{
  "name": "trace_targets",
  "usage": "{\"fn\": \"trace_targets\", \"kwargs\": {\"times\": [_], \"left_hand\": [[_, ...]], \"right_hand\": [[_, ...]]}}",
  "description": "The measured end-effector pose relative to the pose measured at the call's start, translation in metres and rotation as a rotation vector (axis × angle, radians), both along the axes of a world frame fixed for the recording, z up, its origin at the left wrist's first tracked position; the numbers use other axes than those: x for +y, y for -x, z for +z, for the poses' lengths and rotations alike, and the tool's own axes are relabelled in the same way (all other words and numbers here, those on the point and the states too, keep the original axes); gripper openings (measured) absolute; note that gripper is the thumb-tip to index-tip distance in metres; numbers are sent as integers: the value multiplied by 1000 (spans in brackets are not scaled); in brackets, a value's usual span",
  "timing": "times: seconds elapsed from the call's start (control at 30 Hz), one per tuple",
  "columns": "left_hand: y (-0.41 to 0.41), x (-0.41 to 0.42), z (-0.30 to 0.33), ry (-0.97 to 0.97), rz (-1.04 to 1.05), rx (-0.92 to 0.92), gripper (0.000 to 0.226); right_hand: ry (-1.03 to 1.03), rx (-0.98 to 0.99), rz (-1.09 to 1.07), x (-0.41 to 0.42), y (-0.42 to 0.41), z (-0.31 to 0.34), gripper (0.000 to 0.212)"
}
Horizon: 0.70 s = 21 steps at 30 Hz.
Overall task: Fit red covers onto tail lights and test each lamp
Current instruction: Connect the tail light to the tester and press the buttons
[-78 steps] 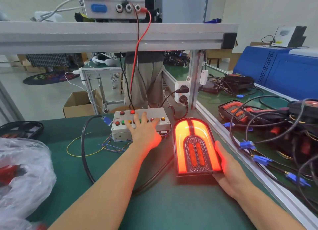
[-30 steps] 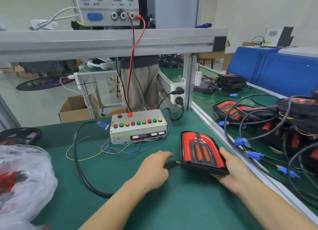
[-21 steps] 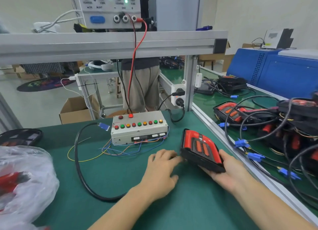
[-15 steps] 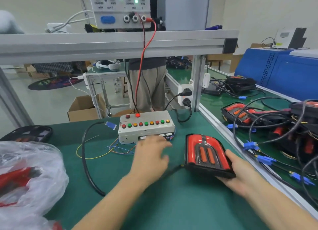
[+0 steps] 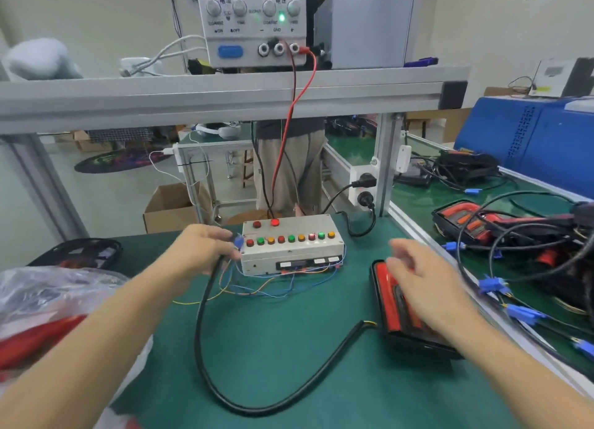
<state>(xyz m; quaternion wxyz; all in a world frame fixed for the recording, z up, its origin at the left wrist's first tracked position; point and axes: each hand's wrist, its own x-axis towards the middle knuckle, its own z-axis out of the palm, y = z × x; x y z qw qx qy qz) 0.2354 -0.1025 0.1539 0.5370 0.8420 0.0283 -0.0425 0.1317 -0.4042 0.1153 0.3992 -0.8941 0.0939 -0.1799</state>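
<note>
Green felt bench point(image 5: 289, 348); glossy red lamp point(image 5: 390, 303) w/ black cable point(image 5: 205, 348).

The tail light point(image 5: 390, 303), unlit, with a red cover in a black housing, lies flat on the green mat at near right. Its black cable point(image 5: 205, 348) loops left and far to a blue plug point(image 5: 238, 242) beside the grey test box point(image 5: 291, 247).

R hand point(image 5: 418, 280) motion-blurred, covers tail light point(image 5: 390, 303) at 4 o'clock; plastic bag point(image 5: 38, 303) cut off at 9 o'clock.
</note>
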Motion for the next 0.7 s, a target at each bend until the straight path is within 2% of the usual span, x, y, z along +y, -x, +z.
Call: {"fn": "trace_targets", "kwargs": {"times": [0.1,0.17,0.23,0.33,0.4,0.47,0.53,0.57,0.63,0.7], "left_hand": [[29,-35,-14,24,-117,-84,26],[46,-58,-26,22,-222,-130,24],[60,-78,-40,-17,-317,-205,26],[73,-91,-54,-143,-397,-277,18],[71,-86,-55,-145,-475,-274,11],[59,-76,-47,-172,-391,-349,20],[39,-65,-38,-390,-218,-525,17],[30,-61,-34,-567,-169,-610,28],[13,-59,-33,-805,-233,-709,43],[5,-62,-30,-837,-310,-747,47]], "right_hand": [[-149,88,216,48,-23,15,16],[-323,228,299,76,-41,21,17],[-465,378,290,95,-59,21,26],[-519,504,217,105,-74,13,31],[-596,478,174,102,-79,6,19],[-590,435,138,95,-79,-1,5],[-613,404,138,88,-74,-4,14],[-646,379,153,85,-72,-3,14],[-688,308,209,82,-70,2,17],[-663,220,251,79,-72,8,25]]}}
